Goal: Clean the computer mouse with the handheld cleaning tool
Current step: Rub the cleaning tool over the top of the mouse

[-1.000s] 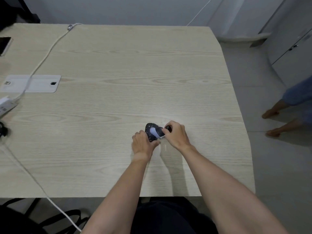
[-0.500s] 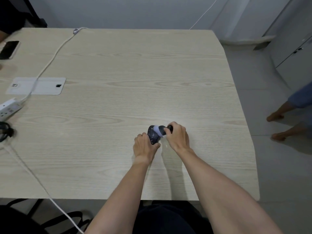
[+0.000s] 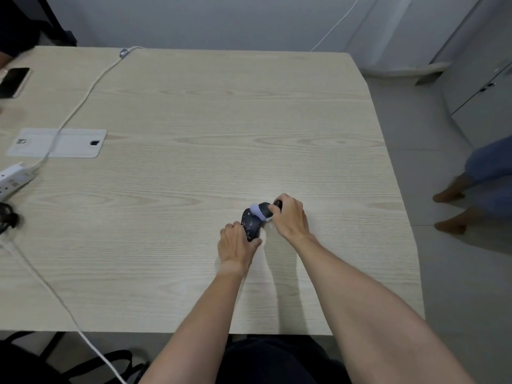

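A dark computer mouse (image 3: 250, 224) speckled with pale bits lies on the light wooden table (image 3: 194, 162), near its front right part. My left hand (image 3: 235, 246) grips the mouse's near end and holds it in place. My right hand (image 3: 289, 216) is closed around a dark handheld cleaning tool (image 3: 266, 209). The tool's pale lavender head (image 3: 256, 209) rests on the far end of the mouse. Most of the tool's handle is hidden inside my fist.
A white power strip (image 3: 13, 178) and its cable (image 3: 83, 98) lie at the left edge, beside a white cable cover plate (image 3: 72, 144). A phone (image 3: 12, 81) sits far left. Another person's bare feet (image 3: 448, 209) stand on the floor to the right.
The tool's pale head has slid from the middle of the mouse toward its far end. My left hand keeps its hold on the mouse. The camera tilted slightly.
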{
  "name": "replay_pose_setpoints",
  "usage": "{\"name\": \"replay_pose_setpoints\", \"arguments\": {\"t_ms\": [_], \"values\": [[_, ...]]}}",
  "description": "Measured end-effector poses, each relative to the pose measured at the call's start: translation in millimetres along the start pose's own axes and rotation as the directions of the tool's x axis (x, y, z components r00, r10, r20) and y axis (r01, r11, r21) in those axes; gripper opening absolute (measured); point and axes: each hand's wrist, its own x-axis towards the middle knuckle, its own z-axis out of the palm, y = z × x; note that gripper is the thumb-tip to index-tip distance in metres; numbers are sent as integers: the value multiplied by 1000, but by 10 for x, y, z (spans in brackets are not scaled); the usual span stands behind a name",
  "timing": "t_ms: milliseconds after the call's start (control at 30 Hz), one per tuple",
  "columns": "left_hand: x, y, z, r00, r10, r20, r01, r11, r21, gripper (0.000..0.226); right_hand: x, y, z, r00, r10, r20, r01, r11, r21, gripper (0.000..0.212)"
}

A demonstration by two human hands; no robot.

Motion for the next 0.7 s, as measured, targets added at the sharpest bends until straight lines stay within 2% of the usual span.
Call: {"name": "replay_pose_setpoints", "arguments": {"t_ms": [67,133,233,300,400,500,567,633,700], "values": [[15,9,-9,1000,-5,10,5,1000,-2,53,16,-35,-23,999,-1,-40,5,996,92,11],[26,5,-13,1000,-1,20,1,1000,-2,58,12,-51,-28,999,-43,-12,45,988,150,9],[17,-6,-20,1000,6,16,-6,1000,-4,60,-11,-10,5,997,-47,68,43,998,47,12],[11,-17,-23,1000,11,0,-11,1000,-16,55,-19,43,18,1000,-7,4,7,1000,-26,13],[18,-45,-31,1000,13,-10,-13,999,-31,52,-62,64,30,998,-34,-60,34,999,2,13],[31,-66,-37,1000,10,-21,-12,996,-84,51,-131,42,64,990,-133,46,129,988,80,10],[42,-69,-48,1000,-13,-23,10,991,-130,51,-173,39,109,978,-169,123,165,985,46,10],[56,-75,-53,999,-33,-25,29,990,-138,51,-191,37,146,981,-172,91,175,984,-33,11],[70,-77,-45,999,-42,-15,40,990,-134,47,-190,18,150,985,-171,-3,170,983,-75,13]]}}
